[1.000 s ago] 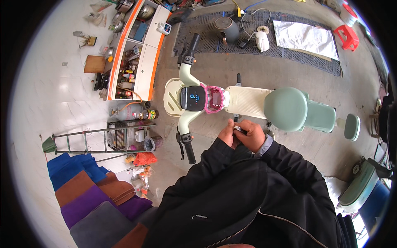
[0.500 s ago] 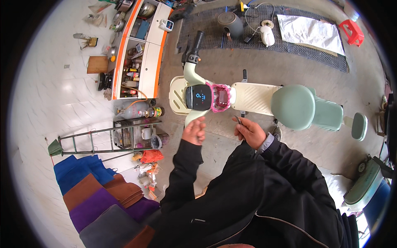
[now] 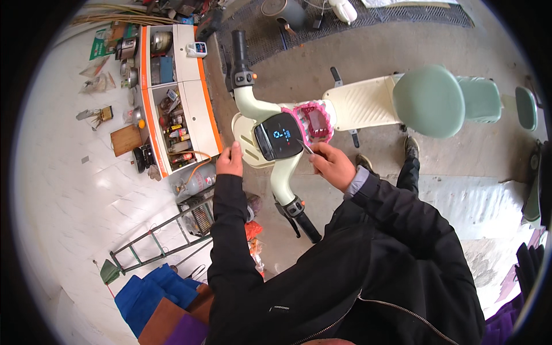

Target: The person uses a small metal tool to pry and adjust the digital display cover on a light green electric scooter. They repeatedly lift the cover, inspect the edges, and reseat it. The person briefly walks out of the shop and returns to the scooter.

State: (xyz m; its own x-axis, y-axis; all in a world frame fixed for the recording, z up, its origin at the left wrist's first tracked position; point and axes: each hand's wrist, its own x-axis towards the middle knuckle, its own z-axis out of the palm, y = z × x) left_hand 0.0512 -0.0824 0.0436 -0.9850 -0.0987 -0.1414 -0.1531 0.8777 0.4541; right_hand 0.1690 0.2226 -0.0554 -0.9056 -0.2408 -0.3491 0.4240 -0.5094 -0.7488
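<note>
In front of me stands a pale green and cream electric scooter, its lit dark display (image 3: 278,136) between the handlebars. My right hand (image 3: 334,167) pinches a small thin metal tool (image 3: 305,146) whose pointed end is at the display's right edge; its exact kind is unclear. By the lower left of the cream slotted front rack (image 3: 248,150) is my left hand (image 3: 230,161), fingers curled; anything inside them is hidden, and I cannot tell whether it touches the rack. A pink-trimmed pouch (image 3: 316,122) sits just behind the display.
The scooter's near handlebar grip (image 3: 308,228) points toward me; its green seat (image 3: 428,102) is to the right. At left are an orange-edged cabinet (image 3: 201,118) with bottles, a gas cylinder (image 3: 195,183) and a metal ladder (image 3: 164,244). Coloured cloths (image 3: 152,299) lie lower left.
My left hand has moved left and up, beside the front rack. My right hand has brought the metal tool to the display's edge. The view has shifted, and the near handlebar grip now shows.
</note>
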